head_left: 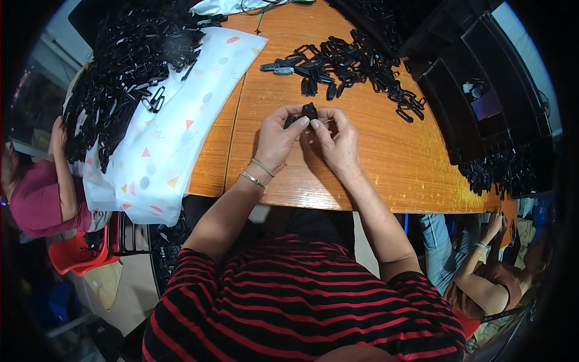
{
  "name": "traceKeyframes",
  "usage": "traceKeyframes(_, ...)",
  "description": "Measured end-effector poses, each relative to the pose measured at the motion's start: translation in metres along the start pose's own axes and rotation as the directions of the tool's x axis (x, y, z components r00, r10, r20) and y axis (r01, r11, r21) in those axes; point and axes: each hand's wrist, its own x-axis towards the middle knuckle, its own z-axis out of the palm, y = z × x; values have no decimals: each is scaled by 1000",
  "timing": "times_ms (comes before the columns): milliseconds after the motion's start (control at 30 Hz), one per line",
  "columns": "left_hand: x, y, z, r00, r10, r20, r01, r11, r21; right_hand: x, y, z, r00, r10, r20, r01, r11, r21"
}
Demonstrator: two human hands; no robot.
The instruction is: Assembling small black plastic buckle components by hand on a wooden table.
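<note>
Both my hands meet over the front middle of the wooden table (301,190). Between them is a small black plastic part (309,111), pinched by the fingertips. My left hand (278,136) wears a bracelet at the wrist and has its thumb against the part. From the other side my right hand (338,142) grips the same part, thumb and forefinger closed on it. Fingers cover much of the piece, so its exact kind is unclear. Just beyond my hands lies a loose spread of black oblong plastic pieces (356,66), some with open frames.
A large heap of black pieces (139,66) rests at the left on a white patterned sheet (163,145). At the right stands a black bin (488,90), with more black pieces (494,175) by it. One person (45,199) sits at left, another (488,277) at right.
</note>
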Motion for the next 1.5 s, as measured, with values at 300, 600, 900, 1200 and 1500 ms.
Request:
traceKeyframes(300, 4, 3, -11, 995, -50, 82, 56, 996, -73, 7, -12, -11, 998, 22, 52, -15, 991, -131)
traceKeyframes(600, -1, 6, -7, 996, 16, 91, -15, 1000, -8, 3, 0, -9, 993, -73, 92, 86, 985, -150)
traceKeyframes(900, -2, -2, 0, 978, 154, 141, -174, 974, 143, -15, -10, 11, 991, -131, -12, 124, 961, -247)
traceKeyframes(1200, 24, 1, -5, 947, -106, 302, 77, 991, 106, 4, 30, -3, 969, 121, 215, -129, 991, 23)
traceKeyframes(1500, 104, 20, -19, 739, 309, 599, -624, -21, 781, 91, 65, -55, 996, -56, 63, 82, 828, -555)
